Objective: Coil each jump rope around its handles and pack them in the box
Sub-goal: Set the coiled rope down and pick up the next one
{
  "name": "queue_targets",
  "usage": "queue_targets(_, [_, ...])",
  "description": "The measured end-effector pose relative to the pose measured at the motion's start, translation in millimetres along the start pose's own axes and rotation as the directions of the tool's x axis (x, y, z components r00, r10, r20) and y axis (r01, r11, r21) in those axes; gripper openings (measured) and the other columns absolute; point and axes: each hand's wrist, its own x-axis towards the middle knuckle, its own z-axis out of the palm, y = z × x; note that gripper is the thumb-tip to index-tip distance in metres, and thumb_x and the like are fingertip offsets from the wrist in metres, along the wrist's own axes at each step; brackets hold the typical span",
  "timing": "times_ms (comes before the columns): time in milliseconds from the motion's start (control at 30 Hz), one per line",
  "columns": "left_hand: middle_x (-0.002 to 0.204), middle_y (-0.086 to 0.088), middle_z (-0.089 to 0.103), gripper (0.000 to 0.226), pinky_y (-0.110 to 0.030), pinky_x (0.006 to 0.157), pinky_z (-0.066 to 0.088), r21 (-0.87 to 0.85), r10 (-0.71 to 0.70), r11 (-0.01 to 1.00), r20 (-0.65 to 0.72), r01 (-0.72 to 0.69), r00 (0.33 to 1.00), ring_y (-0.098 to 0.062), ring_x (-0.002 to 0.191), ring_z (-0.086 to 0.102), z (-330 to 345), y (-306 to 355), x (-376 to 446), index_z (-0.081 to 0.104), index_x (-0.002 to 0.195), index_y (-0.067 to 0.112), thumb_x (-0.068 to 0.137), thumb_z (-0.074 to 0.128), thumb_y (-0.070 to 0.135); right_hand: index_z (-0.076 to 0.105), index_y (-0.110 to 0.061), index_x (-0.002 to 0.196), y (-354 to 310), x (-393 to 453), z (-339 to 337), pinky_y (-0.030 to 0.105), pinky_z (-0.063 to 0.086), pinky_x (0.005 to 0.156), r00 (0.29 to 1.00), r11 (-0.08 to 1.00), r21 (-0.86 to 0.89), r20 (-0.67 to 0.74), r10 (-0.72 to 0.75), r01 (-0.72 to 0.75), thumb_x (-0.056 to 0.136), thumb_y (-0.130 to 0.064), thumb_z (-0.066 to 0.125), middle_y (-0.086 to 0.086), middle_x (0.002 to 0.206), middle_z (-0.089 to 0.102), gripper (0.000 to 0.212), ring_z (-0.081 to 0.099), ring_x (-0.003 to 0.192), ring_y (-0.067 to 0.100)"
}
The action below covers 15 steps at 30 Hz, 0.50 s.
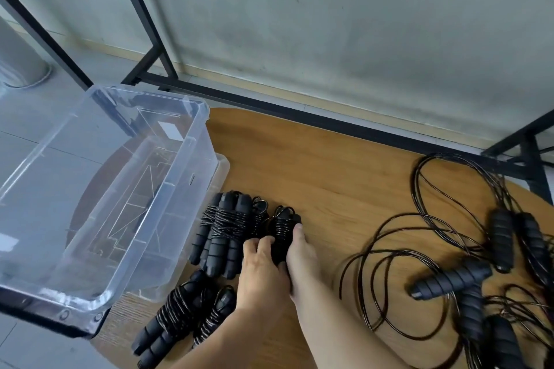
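Black foam handles wrapped in cord: I see my left hand [262,272] and right hand [301,260] both curled around one coiled jump rope [283,229] on the wooden bench [329,165]. Finished bundles [227,234] lie just beside it at nine o'clock, against the clear box [99,189]. Loose ropes [467,249] sprawl at three o'clock.

Box [99,189] sits at the desk's [329,177] left end, overhanging its edge. Just right of the box lies a cluster of coiled ropes [227,234]; a second coiled pair [186,320] lies in front of it. Loose ropes [467,263] lie well to the right of the box. A frame [269,105] stands behind the box.
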Motion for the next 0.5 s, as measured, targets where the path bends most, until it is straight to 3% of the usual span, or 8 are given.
queue_targets(100, [0.138, 0.002, 0.032, 0.048, -0.029, 0.091, 0.047, 0.015, 0.032, 0.999, -0.033, -0.031, 0.999, -0.019, 0.118, 0.050, 0, -4, 3, 0.042, 0.142, 0.022, 0.096, 0.051, 0.012, 0.068, -0.025, 0.111, 18, 25, 6, 0.047, 0.052, 0.095, 0.998, 0.990, -0.124, 0.033, -0.062, 0.065, 0.063, -0.086, 0.027, 0.005, 0.106, 0.069, 0.088, 0.064, 0.103, 0.028])
queue_targets(267, [0.139, 0.004, 0.036, 0.051, -0.025, 0.099, 0.039, 0.115, 0.091, 0.990, -0.071, -0.083, 0.993, -0.015, 0.130, 0.034, 2, -9, 2, 0.038, 0.143, 0.023, 0.095, 0.048, 0.010, 0.064, -0.028, 0.109, -20, -37, -13, 0.043, 0.052, 0.095, 0.996, 0.995, -0.087, 0.083, -0.037, 0.045, 0.088, -0.055, 0.056, -0.001, 0.110, 0.065, 0.035, 0.062, 0.103, 0.025])
queue_targets(367, [0.140, 0.003, 0.036, 0.051, -0.023, 0.102, 0.034, 0.146, 0.099, 0.986, -0.085, -0.086, 0.991, -0.015, 0.132, 0.032, 4, -10, 2, 0.035, 0.146, 0.023, 0.097, 0.044, 0.010, 0.062, -0.025, 0.124, -18, -34, -18, 0.038, 0.052, 0.091, 0.992, 0.976, -0.187, 0.078, -0.099, 0.112, 0.088, -0.059, 0.055, 0.001, 0.120, 0.065, 0.051, 0.061, 0.107, 0.024])
queue_targets(500, [0.140, 0.004, 0.036, 0.051, -0.026, 0.105, 0.035, 0.118, 0.112, 0.988, -0.089, -0.101, 0.990, -0.014, 0.132, 0.032, 6, -11, 3, 0.037, 0.146, 0.024, 0.097, 0.045, 0.011, 0.063, -0.028, 0.107, -19, -28, -26, 0.033, 0.049, 0.078, 0.988, 0.991, -0.116, 0.144, -0.048, 0.065, 0.092, -0.054, 0.058, -0.006, 0.099, 0.065, 0.030, 0.059, 0.088, 0.015])
